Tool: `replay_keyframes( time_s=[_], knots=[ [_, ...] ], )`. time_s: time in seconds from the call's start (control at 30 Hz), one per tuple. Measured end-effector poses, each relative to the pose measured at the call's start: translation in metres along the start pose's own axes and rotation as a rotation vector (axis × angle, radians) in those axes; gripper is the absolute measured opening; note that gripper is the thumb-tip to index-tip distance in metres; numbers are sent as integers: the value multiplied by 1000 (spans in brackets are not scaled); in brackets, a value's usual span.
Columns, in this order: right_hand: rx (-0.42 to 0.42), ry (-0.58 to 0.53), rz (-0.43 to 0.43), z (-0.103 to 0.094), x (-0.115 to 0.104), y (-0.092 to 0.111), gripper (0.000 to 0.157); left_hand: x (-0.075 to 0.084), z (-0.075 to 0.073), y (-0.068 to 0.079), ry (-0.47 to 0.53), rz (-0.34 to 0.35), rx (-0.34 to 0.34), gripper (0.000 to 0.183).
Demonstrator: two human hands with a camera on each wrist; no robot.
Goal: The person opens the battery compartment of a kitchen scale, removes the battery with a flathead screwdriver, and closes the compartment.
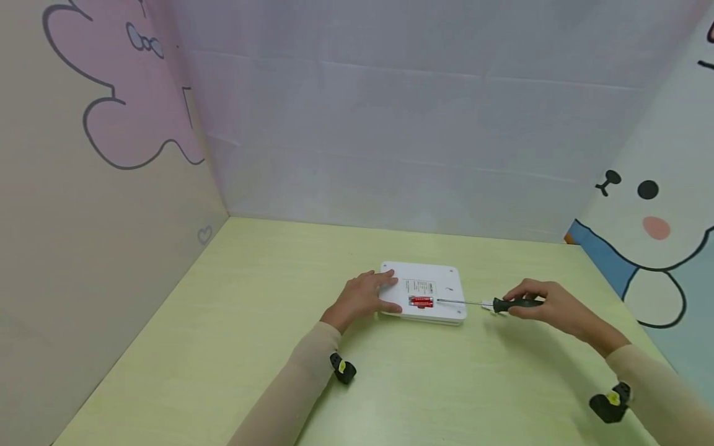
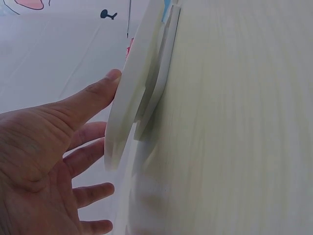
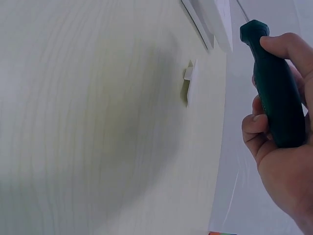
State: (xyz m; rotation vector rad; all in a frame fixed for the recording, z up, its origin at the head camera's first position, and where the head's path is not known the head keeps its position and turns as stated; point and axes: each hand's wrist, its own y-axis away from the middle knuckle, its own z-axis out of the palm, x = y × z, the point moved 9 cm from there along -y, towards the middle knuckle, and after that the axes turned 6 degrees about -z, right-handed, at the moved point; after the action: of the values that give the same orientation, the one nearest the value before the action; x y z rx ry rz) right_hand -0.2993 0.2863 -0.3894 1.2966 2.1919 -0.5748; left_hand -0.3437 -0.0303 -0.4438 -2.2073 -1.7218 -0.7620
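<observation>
A flat white device [image 1: 432, 272], rounded at the corners, lies on the table with a printed label facing up. A red battery [image 1: 421, 302] sits in its open slot. My left hand [image 1: 364, 296] rests on its left end, thumb and fingers spread; in the left wrist view the thumb touches the device [image 2: 124, 105]. My right hand [image 1: 549, 303] grips a screwdriver [image 1: 515, 304] by its dark green handle [image 3: 279, 98]. The thin shaft reaches left over the device, its tip close to the battery's right end. Whether the tip touches is too small to tell.
A small white plastic piece [image 3: 192, 83], perhaps a battery cover, lies on the pale yellow table [image 1: 223, 347] right of the device, below the screwdriver. White sheeting [image 1: 362, 142] hangs behind the table, and cartoon-printed panels [image 1: 658, 266] stand at both sides.
</observation>
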Motion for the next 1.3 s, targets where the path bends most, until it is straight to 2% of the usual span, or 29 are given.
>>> replay_keyframes(
  time_s=[0.23, 0.4, 0.63, 0.8, 1.3],
  knots=[
    [45, 33, 119, -14, 24, 15, 28, 0, 0, 0, 10, -3, 0, 76],
    [127, 97, 199, -26, 47, 27, 37, -2, 1, 0, 6, -7, -2, 76],
    [240, 161, 359, -38, 82, 47, 50, -4, 2, -1, 4, -8, -1, 76],
    [291, 180, 464, -41, 101, 59, 57, -4, 3, -2, 3, -7, -1, 76],
    [323, 167, 472, -31, 112, 68, 55, -1, 0, -1, 10, -4, 2, 77]
  ],
)
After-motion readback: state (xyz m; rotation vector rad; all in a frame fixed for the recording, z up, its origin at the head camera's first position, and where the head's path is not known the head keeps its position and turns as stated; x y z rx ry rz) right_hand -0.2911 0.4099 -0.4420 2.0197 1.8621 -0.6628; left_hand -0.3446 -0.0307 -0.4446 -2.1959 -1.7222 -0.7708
